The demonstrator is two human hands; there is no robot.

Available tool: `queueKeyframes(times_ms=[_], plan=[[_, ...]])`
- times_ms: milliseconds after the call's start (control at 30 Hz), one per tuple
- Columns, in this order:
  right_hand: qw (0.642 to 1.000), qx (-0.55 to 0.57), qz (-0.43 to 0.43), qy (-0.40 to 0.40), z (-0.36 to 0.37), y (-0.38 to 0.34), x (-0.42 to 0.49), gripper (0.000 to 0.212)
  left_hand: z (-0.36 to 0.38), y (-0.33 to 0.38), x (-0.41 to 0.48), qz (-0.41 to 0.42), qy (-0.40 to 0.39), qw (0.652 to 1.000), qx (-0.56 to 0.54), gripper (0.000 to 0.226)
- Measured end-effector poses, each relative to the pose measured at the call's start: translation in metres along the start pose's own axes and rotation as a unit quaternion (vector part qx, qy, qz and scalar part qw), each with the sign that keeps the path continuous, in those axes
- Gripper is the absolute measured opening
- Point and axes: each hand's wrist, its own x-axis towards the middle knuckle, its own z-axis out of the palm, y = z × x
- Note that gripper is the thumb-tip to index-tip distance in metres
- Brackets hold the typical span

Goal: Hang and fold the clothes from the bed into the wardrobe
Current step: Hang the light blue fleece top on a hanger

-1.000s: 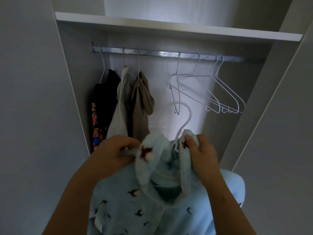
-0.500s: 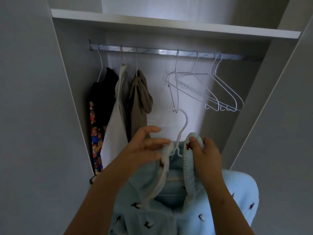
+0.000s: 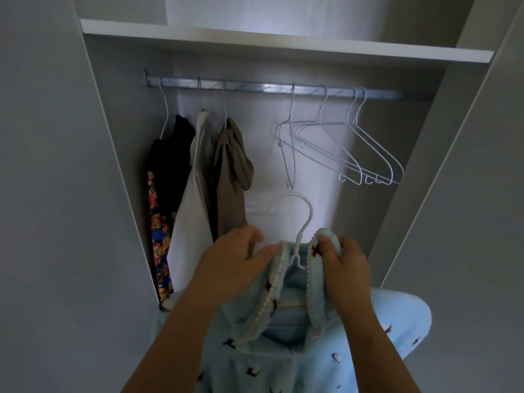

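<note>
Blue fluffy top (image 3: 283, 350) held up before open wardrobe (image 3: 119, 143). White hanger (image 3: 301, 222) seen at neck. Right collar edge pinched by right hand (image 3: 346, 268). Left edge touched by left hand (image 3: 235, 259); blurred, grip unclear. Three clothes (image 3: 198, 171), four bare hangers (image 3: 326, 139) hung on rail (image 3: 255, 87).

Dim, grey light (wide-angle edge bending)

Grey panels (image 3: 42, 194) flank the open wardrobe (image 3: 127, 137), white shelf (image 3: 283, 42) above its softly lit back wall (image 3: 266, 165)
</note>
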Motion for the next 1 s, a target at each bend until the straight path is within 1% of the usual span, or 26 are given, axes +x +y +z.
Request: queueKeyframes(times_ms=[33, 67, 100, 133, 200, 267, 300, 333, 367, 400, 433, 467, 500, 533, 567, 600, 633, 667, 700, 733, 800, 900, 933, 1000], plan=[[1.000, 0.007, 0.005, 0.013, -0.002, 0.000, 0.001, 0.028, 0.001, -0.005, -0.002, -0.003, -0.038, 0.998, 0.049, 0.025], [1.000, 0.015, 0.008, 0.024, -0.003, -0.001, 0.002, 0.029, 0.002, -0.007, -0.004, -0.009, -0.070, 0.996, 0.047, 0.030], [0.999, 0.021, 0.008, 0.034, -0.004, -0.004, 0.003, 0.029, 0.005, -0.006, -0.007, -0.009, -0.079, 0.996, 0.030, 0.032], [0.999, 0.027, 0.007, 0.044, -0.004, -0.007, 0.003, 0.030, 0.007, -0.005, -0.008, 0.000, -0.062, 0.998, 0.027, 0.034], [0.995, 0.057, -0.005, 0.083, -0.006, -0.012, 0.004, 0.033, 0.011, -0.005, -0.008, 0.009, 0.010, 0.998, 0.054, 0.036], [0.984, 0.139, -0.027, 0.106, -0.012, -0.022, 0.004, 0.038, 0.009, -0.006, -0.008, -0.009, 0.077, 0.994, 0.079, 0.035], [0.973, 0.205, -0.053, 0.090, -0.017, -0.028, 0.004, 0.041, 0.007, -0.007, -0.007, -0.020, 0.103, 0.990, 0.089, 0.035], [0.956, 0.276, -0.088, 0.051, -0.022, -0.035, 0.005, 0.042, 0.006, -0.009, -0.006, -0.028, 0.124, 0.987, 0.097, 0.033], [0.935, 0.330, -0.128, -0.004, -0.028, -0.042, 0.006, 0.042, 0.004, -0.010, -0.006, -0.033, 0.141, 0.984, 0.105, 0.032], [0.921, 0.349, -0.163, -0.056, -0.033, -0.047, 0.007, 0.041, 0.002, -0.011, -0.005, -0.031, 0.156, 0.981, 0.111, 0.031], [0.920, 0.334, -0.186, -0.086, -0.037, -0.051, 0.009, 0.040, -0.001, -0.011, -0.005, -0.023, 0.167, 0.979, 0.113, 0.031], [0.931, 0.297, -0.193, -0.086, -0.040, -0.051, 0.013, 0.035, -0.004, -0.009, -0.005, -0.011, 0.176, 0.978, 0.111, 0.034], [0.953, 0.234, -0.184, -0.060, -0.040, -0.046, 0.017, 0.028, -0.007, -0.007, -0.006, 0.006, 0.183, 0.977, 0.105, 0.038], [0.975, 0.136, -0.170, -0.036, -0.040, -0.041, 0.020, 0.021, -0.011, -0.003, -0.006, 0.024, 0.199, 0.975, 0.093, 0.041], [0.988, 0.013, -0.148, -0.048, -0.038, -0.036, 0.021, 0.014, -0.016, 0.001, -0.006, 0.040, 0.220, 0.972, 0.075, 0.042], [0.983, -0.105, -0.117, -0.096, -0.035, -0.032, 0.019, 0.018, -0.020, 0.006, -0.006, 0.050, 0.240, 0.968, 0.056, 0.045], [0.967, -0.183, -0.089, -0.152, -0.031, -0.027, 0.016, 0.029, -0.023, 0.010, -0.006, 0.052, 0.252, 0.965, 0.046, 0.051], [0.959, -0.199, -0.065, -0.191, -0.028, -0.023, 0.013, 0.041, -0.024, 0.013, -0.005, 0.049, 0.255, 0.964, 0.049, 0.053], [0.960, -0.172, -0.048, -0.217, -0.026, -0.023, 0.011, 0.049, -0.024, 0.016, -0.004, 0.042, 0.257, 0.963, 0.063, 0.052], [0.962, -0.139, -0.039, -0.231, -0.025, -0.024, 0.007, 0.052, -0.023, 0.018, -0.004, 0.034, 0.262, 0.961, 0.078, 0.051], [0.966, -0.099, -0.033, -0.236, -0.025, -0.023, 0.005, 0.053, -0.019, 0.021, -0.004, 0.029, 0.284, 0.955, 0.078, 0.044], [0.973, -0.042, -0.003, -0.226, -0.029, -0.018, 0.007, 0.052, -0.016, 0.024, -0.002, 0.042, 0.313, 0.949, 0.005, 0.037], [0.974, -0.026, 0.010, -0.223, -0.031, -0.015, 0.008, 0.052, -0.014, 0.024, 0.000, 0.045, 0.299, 0.953, -0.011, 0.034], [0.976, -0.005, 0.035, -0.216, -0.036, -0.008, 0.008, 0.050, -0.007, 0.024, 0.002, 0.044, 0.238, 0.970, 0.004, 0.036]])
